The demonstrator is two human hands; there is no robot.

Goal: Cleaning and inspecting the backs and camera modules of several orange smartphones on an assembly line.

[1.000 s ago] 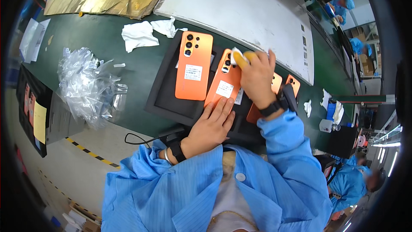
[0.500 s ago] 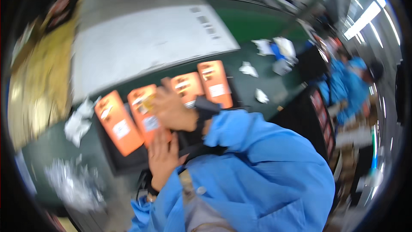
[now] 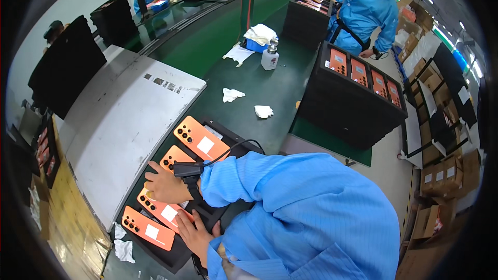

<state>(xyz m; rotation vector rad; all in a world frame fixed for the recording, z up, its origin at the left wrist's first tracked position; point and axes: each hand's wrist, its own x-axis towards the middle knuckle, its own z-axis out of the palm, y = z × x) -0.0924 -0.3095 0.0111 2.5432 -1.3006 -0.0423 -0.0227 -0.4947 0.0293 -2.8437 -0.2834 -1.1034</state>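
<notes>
Several orange phones lie face down in a black tray, each with dark round lenses and a white label. My right hand reaches across the tray, fingers apart over the upper part of one phone, with something yellow at a fingertip. My left hand lies with fingers stretched out on that phone's lower end. The phone nearest me on the left is untouched. Beyond my right hand lie a partly covered phone and the farthest phone. A black wrist device with a cable sits on my right wrist.
A large white board lies left of the tray. Crumpled white wipes, a pump bottle and a blue box stand on the green table. Stacked black trays with phones are at right, near a co-worker.
My view has swung, bringing more of the table, the stacked trays and other people into sight. Both hands stay at the same phone, my right hand over its upper part.
</notes>
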